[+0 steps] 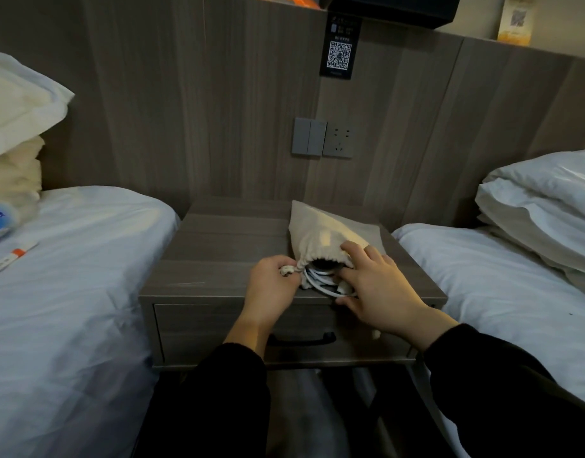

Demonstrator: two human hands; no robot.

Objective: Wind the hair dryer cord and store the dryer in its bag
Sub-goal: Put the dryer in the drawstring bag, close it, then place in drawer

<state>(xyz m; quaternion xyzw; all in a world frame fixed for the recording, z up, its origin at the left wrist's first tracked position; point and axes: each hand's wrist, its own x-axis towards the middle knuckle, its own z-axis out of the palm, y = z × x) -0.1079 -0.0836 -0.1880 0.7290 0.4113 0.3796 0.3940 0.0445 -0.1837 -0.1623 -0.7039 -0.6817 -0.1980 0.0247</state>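
The bedside table (218,246) stands between 2 beds, its top a grey-brown wood-grain laminate with 1 drawer below and a dark handle (301,340) on the drawer front. Behind it rises a wall panel (185,110) in the same grain, carrying a grey switch plate (309,136), a socket (339,140) just beside it, and a dark QR-code sign (339,54) higher up. The left bed (69,259) and the right bed (499,276) have smooth white sheets, and each has soft, creased pillows stacked at its head.

The bag (317,233) lies on the right half of the tabletop, its closed bottom toward the back edge and its gathered mouth toward the front edge. It is a pale beige cloth pouch, matte and softly wrinkled. In the mouth sits the dark rounded body of the hair dryer (324,265), mostly hidden. Loops of thin, glossy white cord (320,282) spill out toward the table's front edge.

The left hand (271,285) is curled, its thumb and fingertips pinching the knotted drawstring end (287,270) at the left side of the mouth. The right hand (380,289) lies over the mouth's right side with fingers spread and nearly straight, touching the cloth and cord, its thumb near the front edge under the loops. Both wrists come out of black sleeves.
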